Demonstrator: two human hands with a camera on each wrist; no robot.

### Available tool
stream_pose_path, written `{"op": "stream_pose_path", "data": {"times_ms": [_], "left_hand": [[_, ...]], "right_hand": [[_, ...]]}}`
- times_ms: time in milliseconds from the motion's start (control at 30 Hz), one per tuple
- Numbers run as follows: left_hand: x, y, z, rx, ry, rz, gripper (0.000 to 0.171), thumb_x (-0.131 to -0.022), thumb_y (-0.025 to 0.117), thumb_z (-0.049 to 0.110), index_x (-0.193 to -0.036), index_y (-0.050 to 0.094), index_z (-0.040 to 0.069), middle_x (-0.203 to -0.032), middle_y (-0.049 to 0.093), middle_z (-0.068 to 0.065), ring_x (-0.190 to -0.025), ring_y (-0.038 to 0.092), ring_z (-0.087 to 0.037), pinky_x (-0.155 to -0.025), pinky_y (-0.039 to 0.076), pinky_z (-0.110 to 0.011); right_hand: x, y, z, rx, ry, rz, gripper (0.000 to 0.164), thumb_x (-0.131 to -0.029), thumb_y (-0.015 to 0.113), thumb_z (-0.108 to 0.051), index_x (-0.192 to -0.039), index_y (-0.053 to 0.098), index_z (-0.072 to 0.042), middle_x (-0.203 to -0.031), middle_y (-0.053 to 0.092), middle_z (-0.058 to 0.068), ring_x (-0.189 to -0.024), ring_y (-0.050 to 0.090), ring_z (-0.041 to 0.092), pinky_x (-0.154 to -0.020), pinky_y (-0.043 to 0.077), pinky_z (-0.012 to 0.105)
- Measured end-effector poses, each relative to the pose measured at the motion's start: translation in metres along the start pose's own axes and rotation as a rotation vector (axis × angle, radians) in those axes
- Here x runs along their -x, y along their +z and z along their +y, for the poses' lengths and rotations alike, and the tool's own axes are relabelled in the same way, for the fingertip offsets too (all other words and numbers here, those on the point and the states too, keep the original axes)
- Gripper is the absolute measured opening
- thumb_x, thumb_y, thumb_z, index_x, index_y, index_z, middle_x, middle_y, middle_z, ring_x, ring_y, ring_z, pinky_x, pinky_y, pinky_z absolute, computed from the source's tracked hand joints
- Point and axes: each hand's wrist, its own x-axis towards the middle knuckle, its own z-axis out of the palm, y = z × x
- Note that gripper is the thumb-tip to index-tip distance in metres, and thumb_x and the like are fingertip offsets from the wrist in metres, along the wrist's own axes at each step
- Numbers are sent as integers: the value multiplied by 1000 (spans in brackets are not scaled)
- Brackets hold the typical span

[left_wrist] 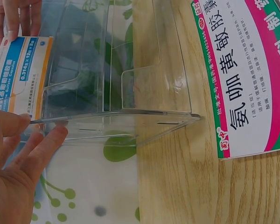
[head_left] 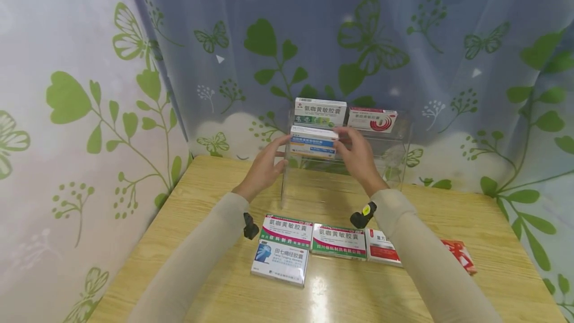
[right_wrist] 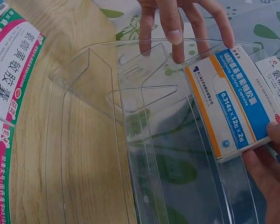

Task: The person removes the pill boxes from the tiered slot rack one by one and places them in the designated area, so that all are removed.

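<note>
A white, blue and orange medicine box (head_left: 312, 142) stands on the lower left tier of a clear acrylic display rack (left_wrist: 126, 113). My right hand (head_left: 357, 157) pinches its right end, thumb on the printed front. At the other end, my left hand (head_left: 265, 166) has its fingers spread along the rack's side, one fingertip touching a corner of the box (right_wrist: 238, 102). Behind it on the upper tier stand a white and green medicine box (head_left: 320, 112) and a white and red medicine box (head_left: 372, 120).
In front of the rack, on the wooden table (head_left: 215, 183), lie pink and green medicine boxes (head_left: 338, 241), a white and blue one (head_left: 280, 261), a red and white one (head_left: 381, 247) and a red packet (head_left: 462, 255). A patterned curtain (head_left: 287, 24) hangs close behind the rack.
</note>
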Motion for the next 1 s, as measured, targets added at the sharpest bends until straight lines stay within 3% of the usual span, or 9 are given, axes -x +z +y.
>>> {"op": "stream_pose_path", "data": {"times_ms": [200,367,533,667,800,1000], "left_hand": [[1,1,0,24,-18,-2,73,-108,62,0,-170,37,29,-174,40,-5,-139,63,-36,-98,68,-40],[1,1,0,17,-14,1,74,-107,62,-1,-170,37,30,-175,40,-5,-140,63,-35,-97,68,-39],[0,0,1,13,-10,-5,73,-108,62,-1,-170,36,29,-174,40,-5,-139,63,-35,-95,68,-38],[0,-1,2,3,-6,-5,73,-108,62,0,-170,36,27,-174,40,-4,-138,64,-35,-94,69,-38],[-1,0,1,-9,-4,-8,73,-108,62,0,-170,36,26,-175,39,-4,-137,64,-35,-95,68,-39],[0,0,2,-6,2,-7,71,-108,62,0,-170,36,24,-175,39,-4,-138,64,-36,-95,68,-40]], "right_hand": [[-1,-7,-5,-20,16,35,38,-112,63,-16,-149,61,-8,-149,64,17,-135,66,38,-107,62,56],[1,-21,-11,-36,-30,82,38,-112,64,-16,-149,63,-8,-146,66,16,-132,67,37,-104,63,56],[9,-40,-16,-25,-57,75,39,-112,63,-17,-150,61,-6,-147,65,17,-132,67,36,-104,64,52],[19,-56,-19,-6,-73,53,39,-112,63,-19,-151,62,-10,-146,66,15,-131,68,33,-98,66,29],[36,-71,-22,-16,-94,10,39,-113,63,-19,-151,62,-10,-142,67,16,-125,69,30,-90,59,7],[67,-87,-19,35,-85,-77,40,-113,62,-22,-152,61,-9,-139,68,16,-108,69,-3,-88,57,5]]}}
